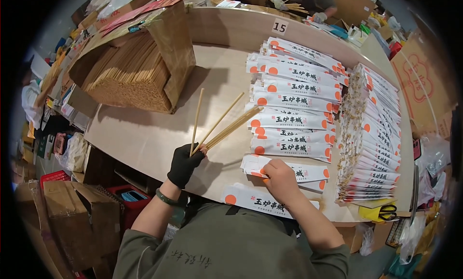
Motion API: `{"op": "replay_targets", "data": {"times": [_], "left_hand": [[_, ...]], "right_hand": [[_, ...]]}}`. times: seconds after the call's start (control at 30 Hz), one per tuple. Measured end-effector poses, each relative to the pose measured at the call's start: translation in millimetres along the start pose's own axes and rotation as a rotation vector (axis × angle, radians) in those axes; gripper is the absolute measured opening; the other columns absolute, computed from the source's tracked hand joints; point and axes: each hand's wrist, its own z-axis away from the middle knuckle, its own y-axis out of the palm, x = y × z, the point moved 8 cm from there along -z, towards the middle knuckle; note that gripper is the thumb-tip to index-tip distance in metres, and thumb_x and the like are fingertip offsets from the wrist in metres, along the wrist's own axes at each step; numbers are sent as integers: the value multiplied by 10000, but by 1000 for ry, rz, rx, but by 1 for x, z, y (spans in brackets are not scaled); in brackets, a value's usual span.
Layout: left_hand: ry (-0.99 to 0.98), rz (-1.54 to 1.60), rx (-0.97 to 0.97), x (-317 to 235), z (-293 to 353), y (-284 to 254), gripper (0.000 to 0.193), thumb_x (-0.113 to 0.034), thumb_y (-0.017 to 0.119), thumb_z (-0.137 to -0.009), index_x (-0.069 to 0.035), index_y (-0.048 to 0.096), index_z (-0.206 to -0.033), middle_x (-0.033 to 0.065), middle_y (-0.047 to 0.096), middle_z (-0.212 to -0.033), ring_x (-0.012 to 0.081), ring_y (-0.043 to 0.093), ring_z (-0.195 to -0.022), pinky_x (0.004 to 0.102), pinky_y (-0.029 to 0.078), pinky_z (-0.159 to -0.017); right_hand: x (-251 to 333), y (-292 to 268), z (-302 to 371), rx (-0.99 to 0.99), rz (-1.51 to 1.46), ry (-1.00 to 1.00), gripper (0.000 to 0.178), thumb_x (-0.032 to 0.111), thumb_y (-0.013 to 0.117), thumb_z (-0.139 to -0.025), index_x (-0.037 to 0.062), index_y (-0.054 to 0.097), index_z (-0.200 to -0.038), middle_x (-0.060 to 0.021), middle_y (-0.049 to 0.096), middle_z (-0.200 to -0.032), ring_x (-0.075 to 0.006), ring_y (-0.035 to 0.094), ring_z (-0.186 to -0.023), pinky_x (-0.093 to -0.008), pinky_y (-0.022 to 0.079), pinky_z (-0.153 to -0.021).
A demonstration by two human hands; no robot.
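My left hand (184, 165), in a black fingerless glove, is closed round several thin wooden chopsticks (229, 128). They fan out up and to the right, with one standing apart from the rest. My bare right hand (281, 181) is closed at the near end of the middle column, its fingertips on a white paper chopstick sleeve (253, 163) with an orange dot. Its thumb side is partly hidden. Below it, more sleeves (246, 198) lie along the table's near edge. Beyond my right hand, overlapping sleeves (294, 103) run in a column up the table.
At the left, an open carton (178, 42) lies on its side, packed with chopsticks (130, 79). Filled sleeves (369, 149) are piled at the right, above black-handled scissors (387, 212). A raised rim (231, 19) borders the far side; a gloved co-worker (301, 1) holds sticks behind it.
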Motion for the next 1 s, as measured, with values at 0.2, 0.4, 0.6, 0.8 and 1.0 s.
{"op": "replay_targets", "data": {"times": [0.2,0.4,0.6,0.8,1.0], "left_hand": [[-83,52,56,3,6,-12,173,-177,629,-865,-10,660,-898,-25,591,-712,13,437,-576,171,348,-530],[-21,2,106,-5,2,-20,143,-143,658,-817,-5,661,-856,2,614,-729,51,501,-649,206,402,-610],[-3,-165,150,-22,0,-21,142,-106,724,-770,-1,681,-856,28,654,-754,80,579,-704,236,471,-673],[-8,-200,226,-27,-1,-22,151,-88,745,-731,-19,631,-803,7,605,-704,71,552,-673,221,449,-611],[3,-215,286,-26,-9,-21,162,-65,756,-714,-26,616,-786,12,607,-722,70,542,-659,220,450,-619]], "right_hand": [[1,-19,-3,16,-158,49,81,76,692,-758,39,633,-799,-130,576,-767,-300,568,-746,-394,467,-646],[-30,-69,-21,-219,-412,380,208,87,762,-740,0,573,-725,4,474,-679,-94,421,-619,-246,355,-560],[-39,-68,-20,-138,-507,394,188,72,772,-732,1,599,-717,18,473,-684,-74,422,-612,-251,360,-549],[-3,-71,-27,-12,-80,48,167,138,765,-724,24,643,-734,-49,520,-678,-195,515,-615,-324,419,-536],[13,-80,-27,-116,148,-110,119,127,718,-746,48,643,-698,-67,534,-687,-230,543,-668,-357,435,-579]]}}
